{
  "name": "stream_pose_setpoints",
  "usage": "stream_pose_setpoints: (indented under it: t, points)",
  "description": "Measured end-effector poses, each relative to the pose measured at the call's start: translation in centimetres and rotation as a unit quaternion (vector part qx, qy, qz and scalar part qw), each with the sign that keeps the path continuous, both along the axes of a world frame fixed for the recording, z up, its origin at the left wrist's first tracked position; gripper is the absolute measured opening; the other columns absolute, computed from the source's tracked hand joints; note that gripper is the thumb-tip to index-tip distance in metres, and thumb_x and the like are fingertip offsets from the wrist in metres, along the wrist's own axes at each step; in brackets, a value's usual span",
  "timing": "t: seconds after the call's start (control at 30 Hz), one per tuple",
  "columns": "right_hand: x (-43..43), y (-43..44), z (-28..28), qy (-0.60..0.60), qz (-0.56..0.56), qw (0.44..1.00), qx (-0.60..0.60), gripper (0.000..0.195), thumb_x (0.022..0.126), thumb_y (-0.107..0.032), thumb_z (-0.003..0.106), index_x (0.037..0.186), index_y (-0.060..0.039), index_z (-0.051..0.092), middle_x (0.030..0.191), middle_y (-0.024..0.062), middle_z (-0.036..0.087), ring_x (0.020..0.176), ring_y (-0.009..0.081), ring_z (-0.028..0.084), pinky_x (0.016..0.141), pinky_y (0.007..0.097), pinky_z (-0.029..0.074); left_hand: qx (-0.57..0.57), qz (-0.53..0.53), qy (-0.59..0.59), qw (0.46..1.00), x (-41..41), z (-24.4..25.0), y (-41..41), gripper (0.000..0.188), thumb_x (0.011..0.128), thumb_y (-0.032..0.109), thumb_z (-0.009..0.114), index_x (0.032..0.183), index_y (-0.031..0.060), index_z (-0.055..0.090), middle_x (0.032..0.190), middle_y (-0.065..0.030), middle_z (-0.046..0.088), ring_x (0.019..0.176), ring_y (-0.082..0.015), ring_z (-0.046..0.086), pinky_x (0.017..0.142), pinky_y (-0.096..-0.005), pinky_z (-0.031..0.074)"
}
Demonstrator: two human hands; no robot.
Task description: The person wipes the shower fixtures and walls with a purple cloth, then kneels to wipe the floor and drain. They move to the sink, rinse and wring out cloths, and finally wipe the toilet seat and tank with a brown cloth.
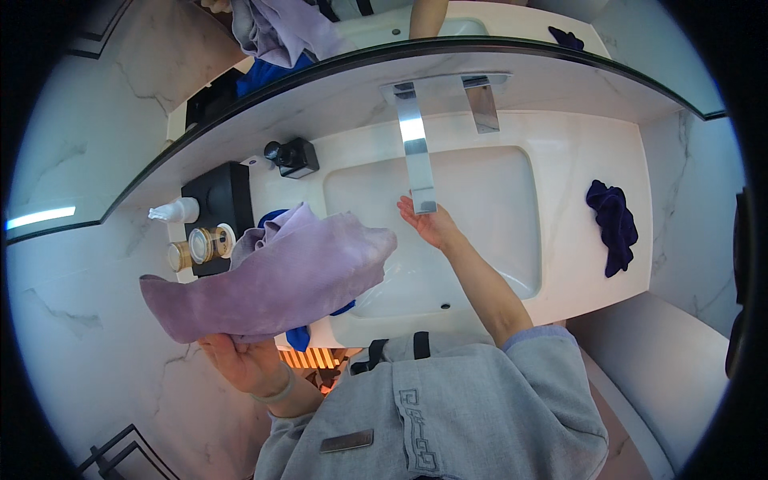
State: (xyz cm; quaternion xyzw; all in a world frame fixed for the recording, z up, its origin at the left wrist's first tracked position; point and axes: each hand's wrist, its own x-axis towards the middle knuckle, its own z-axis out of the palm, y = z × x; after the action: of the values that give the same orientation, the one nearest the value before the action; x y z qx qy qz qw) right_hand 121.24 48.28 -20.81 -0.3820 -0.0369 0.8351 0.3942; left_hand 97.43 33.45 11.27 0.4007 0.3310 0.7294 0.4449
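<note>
A light purple cloth (288,276) hangs bunched over the left part of the sink, and my left hand (243,360) grips its lower left edge. My right hand (429,222) is under the tip of the chrome wall faucet (416,150), over the white basin (486,222), with fingers apart and holding nothing. Whether water runs is not plain. Parts of a blue cloth (298,338) show below and behind the purple one. To the right of the faucet a chrome faucet handle (482,108) sticks out of the wall.
On the counter's left stand a black pump bottle (293,158), a black box (219,192), a white tissue-like bundle (175,210) and several lidded jars (204,245). A dark purple cloth (613,228) lies on the right counter. A mirror edge (420,45) crosses above the faucet.
</note>
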Motion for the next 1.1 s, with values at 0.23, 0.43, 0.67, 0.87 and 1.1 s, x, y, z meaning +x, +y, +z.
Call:
stream_pose_setpoints:
  t: [0.23, 0.43, 0.67, 0.87, 1.1]
  points:
    - [3.8, 0.7, 2.0, -0.222, 0.099, 0.968, 0.060, 0.043, 0.093, -0.017, 0.053, 0.134, -0.0102, 0.045, 0.125, 0.0155, 0.052, 0.106, 0.0282, 0.057, 0.087, 0.0405, 0.050, -0.021, 0.032, 0.024, 0.999, 0.5, 0.0, -0.1, 0.036, 0.103, 0.022, 0.036, 0.134, 0.0059, 0.041, 0.096, -0.0004, 0.054, 0.074, -0.0039, 0.044, 0.076, -0.0220, 0.044]
    - [7.8, 5.4, 6.6, -0.583, 0.110, 0.700, 0.398, 0.032, 0.080, -0.009, 0.062, 0.112, -0.0073, 0.061, 0.111, 0.0193, 0.061, 0.088, 0.0296, 0.061, 0.075, 0.0362, 0.051, 0.046, -0.058, 0.054, 0.996, 0.1, 1.0, -0.2, 0.037, 0.102, 0.019, 0.034, 0.136, 0.0055, 0.037, 0.130, -0.0119, 0.050, 0.114, -0.0214, 0.053, 0.097, -0.0380, 0.046]
    - [9.5, 12.5, 8.4, -0.653, 0.045, 0.599, 0.462, 0.025, 0.078, -0.004, 0.063, 0.102, -0.0004, 0.061, 0.094, 0.0165, 0.065, 0.081, 0.0288, 0.061, 0.074, 0.0366, 0.050, 0.027, -0.042, 0.057, 0.997, 0.0, 1.2, -0.8, 0.035, 0.101, 0.016, 0.035, 0.132, 0.0019, 0.040, 0.129, -0.0169, 0.049, 0.113, -0.0210, 0.055, 0.097, -0.0378, 0.047]
    - [10.1, 8.5, 8.1, -0.558, 0.119, 0.717, 0.401, 0.027, 0.080, -0.008, 0.064, 0.106, -0.0008, 0.061, 0.093, 0.0150, 0.065, 0.089, 0.0262, 0.062, 0.079, 0.0355, 0.050, -0.016, -0.060, 0.029, 0.998, 0.0, 1.3, -1.3, 0.029, 0.097, 0.007, 0.045, 0.125, 0.0010, 0.046, 0.120, -0.0182, 0.051, 0.099, -0.0171, 0.058, 0.088, -0.0323, 0.048]
    - [23.1, 2.4, 13.0, -0.811, 0.000, 0.450, 0.373, 0.031, 0.079, -0.002, 0.063, 0.110, -0.0051, 0.060, 0.110, 0.0138, 0.060, 0.104, 0.0300, 0.057, 0.091, 0.0382, 0.044, -0.243, 0.034, 0.104, 0.964, -0.9, -1.6, -3.7, 0.025, 0.095, 0.007, 0.052, 0.119, 0.0019, 0.050, 0.106, -0.0064, 0.055, 0.090, -0.0115, 0.054, 0.080, -0.0257, 0.044]
